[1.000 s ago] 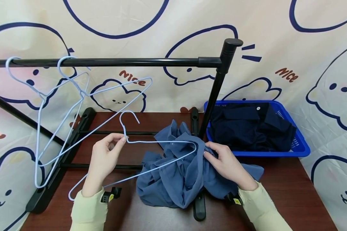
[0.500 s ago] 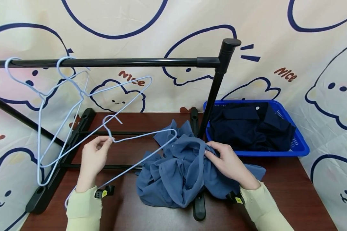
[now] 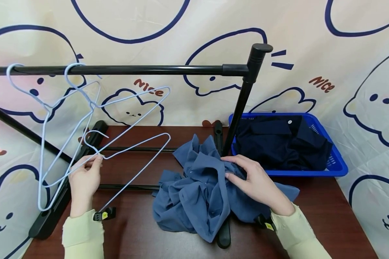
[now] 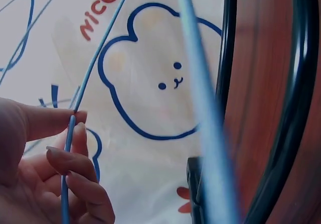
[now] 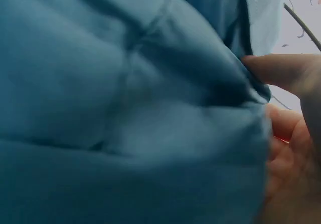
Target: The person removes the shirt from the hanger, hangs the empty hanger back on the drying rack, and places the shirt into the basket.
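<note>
My left hand (image 3: pixel 85 180) pinches a light blue hanger (image 3: pixel 137 174) at the neck below its hook, thumb and fingertips together. In the left wrist view the hanger's thin rod (image 4: pixel 64 189) runs between the fingers. A crumpled grey-blue shirt (image 3: pixel 194 198) lies on the table over the rack's right foot. My right hand (image 3: pixel 254 180) holds the shirt's edge at its upper right; in the right wrist view the thumb (image 5: pixel 273 68) lies on the cloth and the other fingers are behind it. The hanger is apart from the shirt.
Two light blue hangers (image 3: pixel 43 144) hang from the black rack bar (image 3: pixel 149 69) at left, overlapping the held one in the head view. The rack's right post (image 3: pixel 241 100) rises behind the shirt. A blue basket (image 3: pixel 340 167) with dark navy clothing (image 3: pixel 282 144) stands at right.
My left hand has drawn the hanger leftward, off the shirt, and its hook has tilted left. The right hand stays at the shirt, whose front fold has dropped a little lower.
</note>
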Demonstrator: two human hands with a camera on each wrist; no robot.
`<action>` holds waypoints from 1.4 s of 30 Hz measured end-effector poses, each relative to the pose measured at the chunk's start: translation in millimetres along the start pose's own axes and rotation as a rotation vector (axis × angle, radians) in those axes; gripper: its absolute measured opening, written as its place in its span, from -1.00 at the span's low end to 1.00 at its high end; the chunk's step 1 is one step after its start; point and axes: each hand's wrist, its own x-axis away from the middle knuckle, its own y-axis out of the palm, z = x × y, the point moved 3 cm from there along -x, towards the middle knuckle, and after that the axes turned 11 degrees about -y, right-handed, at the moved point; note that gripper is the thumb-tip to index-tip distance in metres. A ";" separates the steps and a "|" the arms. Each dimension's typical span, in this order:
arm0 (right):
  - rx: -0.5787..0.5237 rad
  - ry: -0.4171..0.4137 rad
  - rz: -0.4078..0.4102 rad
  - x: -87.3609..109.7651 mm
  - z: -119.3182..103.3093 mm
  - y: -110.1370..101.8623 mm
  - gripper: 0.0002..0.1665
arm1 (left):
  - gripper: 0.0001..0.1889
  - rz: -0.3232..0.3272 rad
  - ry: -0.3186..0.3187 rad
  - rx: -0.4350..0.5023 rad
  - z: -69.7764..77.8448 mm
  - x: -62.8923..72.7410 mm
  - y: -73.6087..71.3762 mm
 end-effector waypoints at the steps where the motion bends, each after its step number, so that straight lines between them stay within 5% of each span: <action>1: 0.009 -0.014 0.000 -1.0 -2.6 -1.3 -0.48 | -0.71 0.006 -0.021 0.012 -1.7 -1.1 -2.1; 10: 0.021 -0.148 0.068 -17.7 -32.9 -18.5 -0.45 | -0.68 0.148 -0.027 0.043 -9.4 -9.4 -16.2; 23: 0.130 -0.483 0.278 -60.8 -88.2 -56.2 -0.48 | -0.68 0.182 -0.139 -0.002 -26.4 -22.0 -29.9; 29: 0.235 -0.595 0.372 -81.1 -113.9 -68.4 -0.45 | -0.92 0.264 -0.081 0.103 -27.7 -27.0 -33.5; 33: 0.230 -0.642 0.414 -93.8 -127.2 -71.8 -0.45 | -0.79 0.275 -0.060 0.168 -29.5 -30.0 -36.0; 38: 0.220 -0.700 0.444 -108.6 -139.9 -76.6 -0.50 | -0.96 0.276 -0.044 0.157 -28.9 -29.6 -38.7; 42: 0.273 -0.726 0.451 -120.4 -145.6 -81.0 -0.46 | -0.85 0.277 -0.044 0.144 -29.4 -29.8 -39.6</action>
